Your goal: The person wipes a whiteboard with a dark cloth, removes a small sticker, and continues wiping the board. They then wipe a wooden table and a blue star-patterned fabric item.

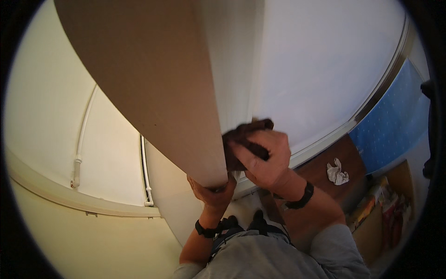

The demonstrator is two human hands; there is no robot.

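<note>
A tall light-brown panel (153, 83), apparently a door, rises before me, with its pale narrow side (232, 60) facing right. My left hand (213, 193) is wrapped around the lowest visible part of the panel, near its corner; the fingers go partly out of sight behind it. In my right hand (267, 156) is a bunched dark-brown cloth (237, 142), pressed against the panel's edge just above the left hand. The right fingers are bent over the cloth, and slight blur softens them.
A white wall (325, 60) stands at right, beside a blue dotted cloth (390, 121). A crumpled white plastic bag (337, 172) lies on a brown surface (320, 190). Packages (390, 207) fill a box at lower right. At left, a white pipe (83, 130) runs along the wall.
</note>
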